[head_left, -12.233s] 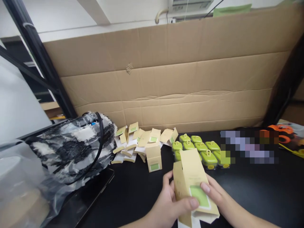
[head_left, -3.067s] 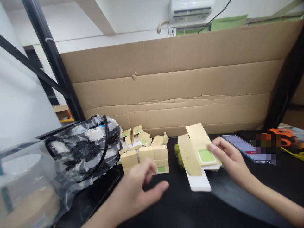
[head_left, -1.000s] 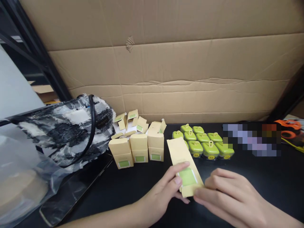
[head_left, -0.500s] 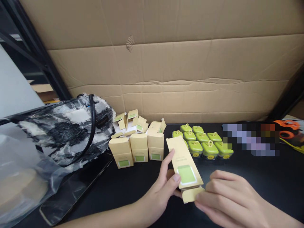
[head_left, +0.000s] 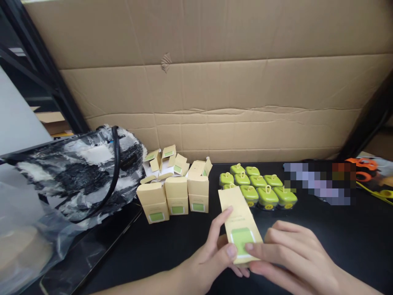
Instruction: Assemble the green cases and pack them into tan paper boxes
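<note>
Both hands grip one flat tan carton (head_left: 240, 225) low over the black counter (head_left: 172, 241): left hand (head_left: 211, 256) fingers pinching its left edge, right hand (head_left: 288, 256) fingers closed on its bottom end. Three standing cartons (head_left: 176, 198) sit near to the left, green cases (head_left: 260, 190) just behind; bare counter lies to the right.

Tan carton (head_left: 240, 223) with green patch; green cases (head_left: 260, 190); black table (head_left: 337, 237); black-and-white bag (head_left: 76, 172).

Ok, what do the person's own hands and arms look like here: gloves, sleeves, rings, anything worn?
Both are bare. The left hand and right hand wear no gloves or rings, and no sleeve, watch or band shows on either forearm as far as the frame reaches. Nails are short and unpainted.
</note>
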`<control>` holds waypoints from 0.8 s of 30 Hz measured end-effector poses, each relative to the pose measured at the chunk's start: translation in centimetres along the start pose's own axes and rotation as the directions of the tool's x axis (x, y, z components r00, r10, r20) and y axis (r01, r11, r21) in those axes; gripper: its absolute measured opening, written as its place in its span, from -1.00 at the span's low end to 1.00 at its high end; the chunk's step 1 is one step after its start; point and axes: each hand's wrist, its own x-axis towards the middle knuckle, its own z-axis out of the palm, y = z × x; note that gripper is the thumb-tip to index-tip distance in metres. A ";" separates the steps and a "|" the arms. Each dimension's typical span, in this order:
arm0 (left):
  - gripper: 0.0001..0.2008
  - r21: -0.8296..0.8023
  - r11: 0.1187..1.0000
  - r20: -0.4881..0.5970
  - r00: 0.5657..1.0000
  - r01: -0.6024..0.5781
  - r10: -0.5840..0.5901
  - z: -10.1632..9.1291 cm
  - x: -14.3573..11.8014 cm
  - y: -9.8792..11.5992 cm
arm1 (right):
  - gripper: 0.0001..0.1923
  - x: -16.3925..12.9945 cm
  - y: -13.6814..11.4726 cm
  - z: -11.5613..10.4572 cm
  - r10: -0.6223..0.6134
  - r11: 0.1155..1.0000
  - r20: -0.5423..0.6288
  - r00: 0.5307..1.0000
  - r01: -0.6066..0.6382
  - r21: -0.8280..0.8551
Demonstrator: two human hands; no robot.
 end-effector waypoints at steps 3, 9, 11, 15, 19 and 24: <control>-0.17 0.014 0.990 0.082 0.987 -0.141 0.139 -0.4 0.3 -1.0 | -0.85 0.1 0.1 0.2 -0.066 0.998 0.008 0.998 0.066 -0.002; -0.11 0.291 0.926 0.023 0.970 -0.239 0.243 -0.7 0.3 0.8 | -0.84 -1.9 1.1 0.0 -0.036 0.959 -0.062 0.997 0.052 0.279; -0.32 0.505 0.856 -0.059 0.985 -0.113 0.164 -1.0 0.1 2.0 | -0.86 -2.2 2.1 -0.6 0.185 0.953 -0.209 0.960 -0.123 0.278; -0.43 0.693 0.721 -0.154 0.975 -0.008 0.159 -1.5 0.1 2.8 | -0.90 0.1 5.8 -1.0 0.535 0.835 -0.256 0.805 -0.457 0.307; -0.30 0.698 0.715 -0.166 0.964 -0.032 0.205 -1.4 0.2 2.6 | -0.88 5.3 10.1 1.1 0.589 0.791 0.016 0.808 -0.580 0.193; -0.35 0.761 0.624 -0.040 0.948 -0.175 0.316 -0.9 -0.2 3.4 | -0.77 11.4 12.7 6.0 0.640 0.738 0.316 0.701 -0.675 0.004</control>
